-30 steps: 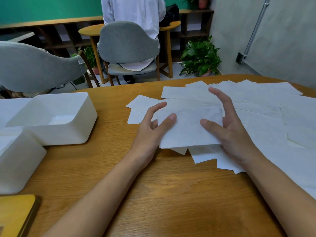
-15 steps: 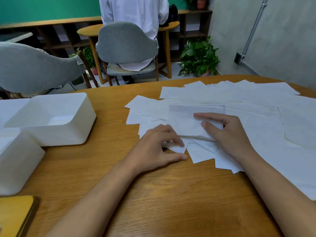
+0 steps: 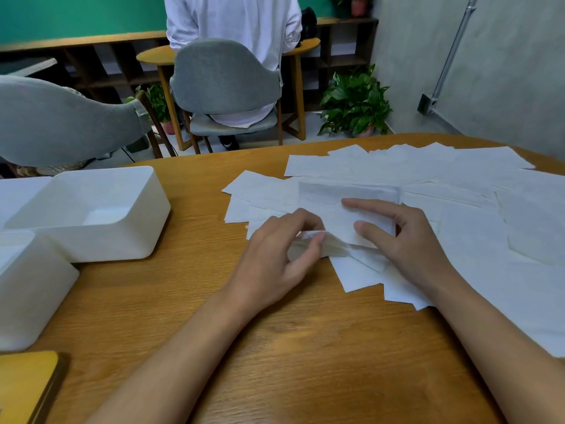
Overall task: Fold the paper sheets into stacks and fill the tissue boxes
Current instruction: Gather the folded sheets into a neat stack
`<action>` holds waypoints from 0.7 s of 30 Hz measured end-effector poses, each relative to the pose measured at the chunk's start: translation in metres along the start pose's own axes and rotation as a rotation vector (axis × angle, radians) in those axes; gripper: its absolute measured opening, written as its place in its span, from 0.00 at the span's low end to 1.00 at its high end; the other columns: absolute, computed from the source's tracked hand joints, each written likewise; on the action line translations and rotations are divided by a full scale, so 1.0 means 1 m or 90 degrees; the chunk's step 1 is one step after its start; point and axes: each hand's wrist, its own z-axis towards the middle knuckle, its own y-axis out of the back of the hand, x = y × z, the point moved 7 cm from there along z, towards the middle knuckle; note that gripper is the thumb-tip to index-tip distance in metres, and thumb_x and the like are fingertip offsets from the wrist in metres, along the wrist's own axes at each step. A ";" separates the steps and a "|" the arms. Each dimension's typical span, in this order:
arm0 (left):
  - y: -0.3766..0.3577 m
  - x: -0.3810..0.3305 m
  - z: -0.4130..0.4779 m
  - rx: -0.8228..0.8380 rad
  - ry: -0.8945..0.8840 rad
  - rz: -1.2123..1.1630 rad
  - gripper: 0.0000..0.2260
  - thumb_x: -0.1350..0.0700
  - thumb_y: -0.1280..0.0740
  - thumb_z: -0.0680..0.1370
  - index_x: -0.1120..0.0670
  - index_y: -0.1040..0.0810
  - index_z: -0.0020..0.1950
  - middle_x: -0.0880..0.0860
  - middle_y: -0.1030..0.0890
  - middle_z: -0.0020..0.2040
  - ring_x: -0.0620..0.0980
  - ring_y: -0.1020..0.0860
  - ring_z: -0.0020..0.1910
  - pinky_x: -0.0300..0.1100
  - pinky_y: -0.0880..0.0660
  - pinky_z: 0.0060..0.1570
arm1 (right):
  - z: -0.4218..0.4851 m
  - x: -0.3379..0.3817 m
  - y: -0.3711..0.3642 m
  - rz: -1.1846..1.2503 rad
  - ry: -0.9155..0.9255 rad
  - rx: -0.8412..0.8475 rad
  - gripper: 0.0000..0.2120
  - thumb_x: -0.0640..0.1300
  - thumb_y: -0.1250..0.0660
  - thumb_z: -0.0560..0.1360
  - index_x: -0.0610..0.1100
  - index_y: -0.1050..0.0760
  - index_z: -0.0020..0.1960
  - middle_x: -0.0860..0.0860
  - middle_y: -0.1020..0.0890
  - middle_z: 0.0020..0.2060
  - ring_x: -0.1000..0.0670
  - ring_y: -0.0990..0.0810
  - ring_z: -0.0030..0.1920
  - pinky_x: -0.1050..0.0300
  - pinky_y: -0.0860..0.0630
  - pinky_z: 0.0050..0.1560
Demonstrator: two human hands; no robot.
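Many white paper sheets point(image 3: 458, 228) lie spread over the right half of the wooden table point(image 3: 305, 347). One folded sheet point(image 3: 342, 200) lies on top of them near the middle. My right hand point(image 3: 406, 240) presses on it with straight fingers and thumb. My left hand point(image 3: 275, 258) pinches the near edge of that sheet and lifts it slightly. Two empty white tissue boxes stand at the left: one further back point(image 3: 91, 215), one nearer point(image 3: 27, 286).
A yellow object point(image 3: 27, 384) lies at the table's near left corner. Beyond the table stand two grey chairs point(image 3: 226, 81), a person in white seated on one, and a potted plant point(image 3: 354, 102) by the wall.
The top sheet has been folded over away from me. My right hand now presses it flat, and my left hand has gone from flat on the sheet to pinching its near edge.
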 end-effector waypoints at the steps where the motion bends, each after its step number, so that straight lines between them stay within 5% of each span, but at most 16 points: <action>1: 0.001 -0.001 0.000 -0.011 0.009 -0.020 0.03 0.53 0.33 0.84 0.52 0.22 0.54 0.37 0.21 0.46 0.38 0.24 0.44 0.34 0.31 0.46 | -0.001 0.003 -0.003 -0.006 0.016 0.020 0.16 0.43 0.26 0.78 0.55 0.17 0.64 0.62 0.16 0.62 0.61 0.22 0.66 0.69 0.26 0.63; 7: 0.017 0.005 0.007 -0.127 0.109 -0.180 0.04 0.56 0.34 0.85 0.55 0.21 0.54 0.40 0.20 0.47 0.43 0.21 0.45 0.37 0.28 0.44 | -0.008 0.003 -0.016 0.036 -0.029 0.088 0.23 0.64 0.21 0.66 0.58 0.15 0.59 0.58 0.14 0.56 0.55 0.16 0.58 0.53 0.20 0.57; 12: 0.011 0.012 0.006 -0.094 0.172 -0.233 0.09 0.51 0.27 0.81 0.48 0.19 0.60 0.46 0.19 0.43 0.48 0.19 0.43 0.43 0.25 0.41 | -0.003 0.009 -0.009 0.070 -0.046 -0.009 0.08 0.54 0.23 0.70 0.50 0.12 0.44 0.58 0.12 0.42 0.56 0.15 0.46 0.66 0.23 0.45; 16: 0.016 0.024 0.006 -0.097 0.241 -0.291 0.18 0.58 0.24 0.78 0.48 0.22 0.67 0.52 0.16 0.46 0.51 0.15 0.50 0.48 0.18 0.46 | -0.002 0.000 0.011 0.167 -0.117 -0.090 0.07 0.48 0.23 0.74 0.46 0.13 0.49 0.53 0.11 0.46 0.52 0.13 0.48 0.63 0.20 0.48; 21: 0.018 0.028 0.008 -0.061 0.268 -0.311 0.23 0.60 0.22 0.77 0.48 0.23 0.68 0.53 0.14 0.45 0.51 0.14 0.50 0.47 0.17 0.47 | -0.003 0.008 -0.004 0.162 -0.117 0.025 0.15 0.51 0.25 0.73 0.51 0.16 0.59 0.54 0.12 0.52 0.52 0.14 0.53 0.57 0.20 0.53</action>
